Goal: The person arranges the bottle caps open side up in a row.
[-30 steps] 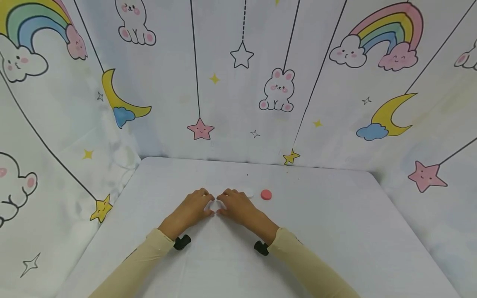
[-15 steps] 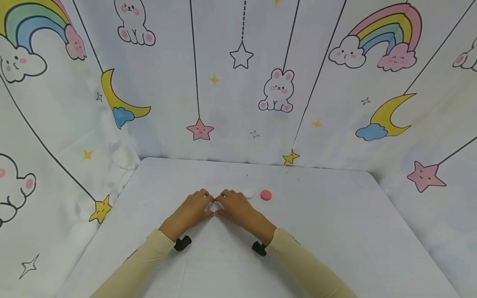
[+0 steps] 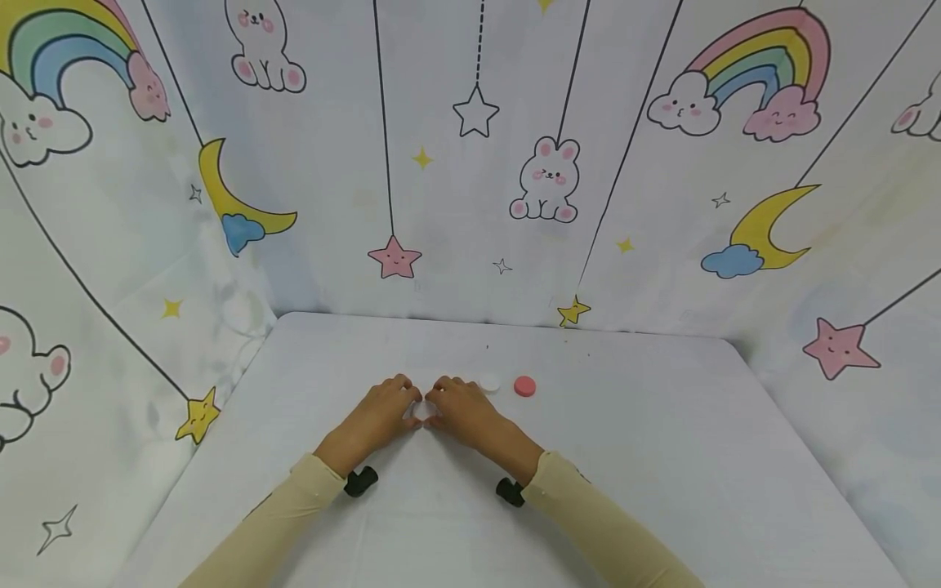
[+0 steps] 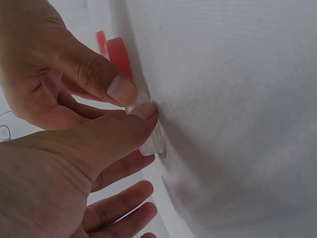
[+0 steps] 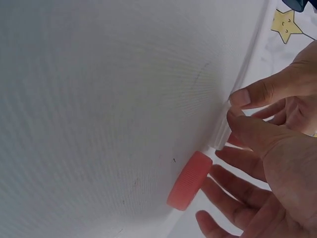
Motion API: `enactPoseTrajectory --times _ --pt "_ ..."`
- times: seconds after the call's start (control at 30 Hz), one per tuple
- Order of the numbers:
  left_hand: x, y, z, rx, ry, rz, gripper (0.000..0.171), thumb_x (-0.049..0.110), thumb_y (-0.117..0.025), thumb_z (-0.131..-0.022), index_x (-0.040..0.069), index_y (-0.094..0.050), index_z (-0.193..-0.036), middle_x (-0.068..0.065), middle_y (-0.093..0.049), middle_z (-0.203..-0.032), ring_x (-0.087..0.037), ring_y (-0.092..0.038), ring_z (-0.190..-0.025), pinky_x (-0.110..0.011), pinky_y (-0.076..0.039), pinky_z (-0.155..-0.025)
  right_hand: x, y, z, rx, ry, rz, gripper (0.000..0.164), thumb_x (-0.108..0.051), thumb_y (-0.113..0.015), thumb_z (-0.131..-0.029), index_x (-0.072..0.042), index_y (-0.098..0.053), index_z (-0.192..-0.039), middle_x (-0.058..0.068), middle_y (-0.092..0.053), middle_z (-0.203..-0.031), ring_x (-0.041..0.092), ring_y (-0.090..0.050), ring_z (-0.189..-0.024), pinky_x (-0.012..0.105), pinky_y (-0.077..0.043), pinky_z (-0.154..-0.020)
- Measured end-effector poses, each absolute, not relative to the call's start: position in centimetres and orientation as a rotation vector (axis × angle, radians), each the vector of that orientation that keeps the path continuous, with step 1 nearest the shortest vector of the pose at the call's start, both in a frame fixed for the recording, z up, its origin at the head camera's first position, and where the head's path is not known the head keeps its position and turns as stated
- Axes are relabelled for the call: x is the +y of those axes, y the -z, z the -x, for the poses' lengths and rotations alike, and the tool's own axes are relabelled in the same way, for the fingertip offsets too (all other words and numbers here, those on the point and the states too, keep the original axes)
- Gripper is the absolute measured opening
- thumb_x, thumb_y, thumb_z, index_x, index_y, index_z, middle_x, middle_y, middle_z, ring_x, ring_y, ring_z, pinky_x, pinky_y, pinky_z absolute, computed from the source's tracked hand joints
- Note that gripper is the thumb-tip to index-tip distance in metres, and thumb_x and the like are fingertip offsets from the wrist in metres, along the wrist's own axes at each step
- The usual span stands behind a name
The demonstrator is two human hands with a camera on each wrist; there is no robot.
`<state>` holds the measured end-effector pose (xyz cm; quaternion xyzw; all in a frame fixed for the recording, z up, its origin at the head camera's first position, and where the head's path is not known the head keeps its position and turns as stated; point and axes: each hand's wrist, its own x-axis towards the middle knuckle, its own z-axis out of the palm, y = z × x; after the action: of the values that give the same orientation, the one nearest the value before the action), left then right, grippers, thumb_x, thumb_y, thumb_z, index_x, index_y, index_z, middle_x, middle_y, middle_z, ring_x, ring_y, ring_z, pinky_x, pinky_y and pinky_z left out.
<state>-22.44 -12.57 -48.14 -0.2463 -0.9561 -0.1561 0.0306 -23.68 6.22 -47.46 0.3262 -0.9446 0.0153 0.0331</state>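
Note:
Both hands meet over the white table, fingers curled and fingertips almost together. Between them is a small clear ridged piece like a bottle cap, mostly covered by the fingers. My left hand pinches it between thumb and finger. From the other side, my right hand grips it too, its thumb tip beside the left thumb in the wrist views. A red ridged cap lies on the table to the right of the right hand. Behind that hand a pale flat disc is partly hidden. A second red patch shows between fingers; its kind is unclear.
A white cloth-like cover lies over the table. A printed curtain with stars, moons and rabbits stands behind the table and along its sides. A dark camera mount sits on the left wrist, another on the right.
Little has moved. The fingertips of the two hands came closer, then parted slightly. The right hand has shifted a little, so more of the pale disc shows behind it.

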Motion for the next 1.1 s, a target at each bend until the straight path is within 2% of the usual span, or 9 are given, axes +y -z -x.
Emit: enactPoseTrajectory --times 0.3,0.77,1.1 --pt "-12.6 48.3 22.5 -2.968 0.485 0.747 0.034 0.023 -0.087 -0.089 0.005 -0.073 -0.113 -0.013 -0.064 -0.121 -0.034 -0.063 -0.109 -0.053 -0.053 -0.095 6.1 47.4 23.5 -2.907 -0.055 -1.0 0.04 -0.039 -0.082 -0.093 -0.015 -0.077 -0.124 0.004 -0.07 -0.126 0.022 -0.069 -0.115 0.041 -0.059 -0.092" --pt "-12.8 48.1 22.6 -2.976 0.478 0.707 0.034 0.022 -0.086 -0.089 0.004 -0.071 -0.114 -0.015 -0.064 -0.121 -0.036 -0.064 -0.109 -0.056 -0.052 -0.097 6.1 47.2 23.8 -2.924 -0.027 -0.97 0.044 -0.047 -0.074 -0.098 -0.012 -0.075 -0.126 0.005 -0.069 -0.129 0.022 -0.068 -0.117 0.042 -0.058 -0.095" --pt "-13.0 47.7 22.5 -2.937 0.5 0.738 0.038 0.023 -0.083 -0.094 0.002 -0.063 -0.118 -0.015 -0.063 -0.118 -0.035 -0.065 -0.105 -0.057 -0.052 -0.095 6.0 46.3 23.5 -2.949 -0.299 -0.862 0.04 -0.045 -0.068 -0.102 -0.008 -0.079 -0.108 0.007 -0.066 -0.134 0.025 -0.065 -0.122 0.045 -0.056 -0.1"
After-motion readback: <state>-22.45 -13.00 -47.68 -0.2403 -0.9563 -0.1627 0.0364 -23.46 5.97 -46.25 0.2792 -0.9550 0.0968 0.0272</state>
